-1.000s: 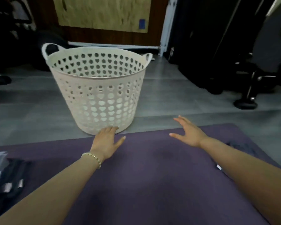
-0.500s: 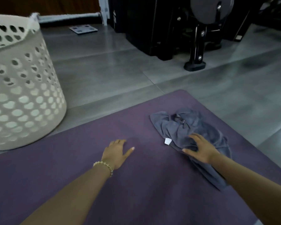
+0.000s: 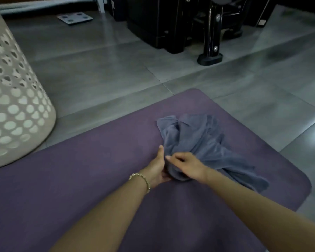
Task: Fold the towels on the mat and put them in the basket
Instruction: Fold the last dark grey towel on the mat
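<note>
Crossing from bare mat [image 3: 80, 179], the left grip [image 3: 158, 167] now clasps the towel [image 3: 198, 139] edge nearest the basket [image 3: 50, 113]; right grip [image 3: 187, 166] blurred, hold unclear; spreading can begin.

The towel [image 3: 198, 140] is soft grey-blue cloth with a matt, slightly napped surface, and the purple mat [image 3: 80, 179] under it looks like smooth, matt foam or rubber. The basket [image 3: 16, 115] is cream plastic with a faint sheen. The floor [image 3: 98, 70] is glossy grey tile, the bracelet [image 3: 142, 179] is pale, slightly shiny beads, and the stand [image 3: 212, 33] looks like polished black metal.
</note>
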Available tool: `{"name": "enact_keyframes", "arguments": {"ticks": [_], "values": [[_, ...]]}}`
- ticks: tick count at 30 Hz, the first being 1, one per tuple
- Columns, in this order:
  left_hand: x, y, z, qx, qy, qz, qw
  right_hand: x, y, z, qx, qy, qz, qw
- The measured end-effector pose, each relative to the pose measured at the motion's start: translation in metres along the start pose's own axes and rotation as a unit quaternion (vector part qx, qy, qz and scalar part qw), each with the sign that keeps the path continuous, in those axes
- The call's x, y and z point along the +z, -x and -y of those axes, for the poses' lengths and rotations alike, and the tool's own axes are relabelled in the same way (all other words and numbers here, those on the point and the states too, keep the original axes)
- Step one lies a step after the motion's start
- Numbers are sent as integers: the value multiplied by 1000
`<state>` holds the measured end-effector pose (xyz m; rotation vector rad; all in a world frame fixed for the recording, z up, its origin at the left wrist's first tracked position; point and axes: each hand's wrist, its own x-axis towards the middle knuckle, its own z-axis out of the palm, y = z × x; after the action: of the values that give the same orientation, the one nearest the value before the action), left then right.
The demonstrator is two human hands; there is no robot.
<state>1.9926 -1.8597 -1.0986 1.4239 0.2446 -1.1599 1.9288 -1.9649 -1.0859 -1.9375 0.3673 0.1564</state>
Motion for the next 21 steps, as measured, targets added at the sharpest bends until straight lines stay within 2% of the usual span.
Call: {"name": "enact_keyframes", "arguments": {"ticks": [2, 4, 7, 10, 13, 15, 17, 21], "values": [[-20, 7, -6, 11, 62, -5, 998, 31, 8, 19, 35, -76, 66, 994], [-49, 23, -9, 51, 71, -23, 996, 56, 15, 29, 58, -120, 121, 984], [-104, 44, -5, 102, 34, -135, 985, 80, 19, 48, 69, -146, 150, 975], [-148, 80, -3, 175, -54, -230, 956, 91, 12, 75, 44, -148, 107, 982], [-189, 123, -4, 252, -146, -268, 918, 105, 1, 99, 9, -136, 33, 990], [-218, 151, -6, 283, -201, -271, 898, 122, -3, 116, -9, -105, 15, 994], [-246, 183, -11, 300, -231, -262, 888, 147, 1, 140, -12, -92, 55, 994], [-297, 245, -8, 304, -233, -244, 891, 213, 16, 190, 22, -130, 224, 966]]}}
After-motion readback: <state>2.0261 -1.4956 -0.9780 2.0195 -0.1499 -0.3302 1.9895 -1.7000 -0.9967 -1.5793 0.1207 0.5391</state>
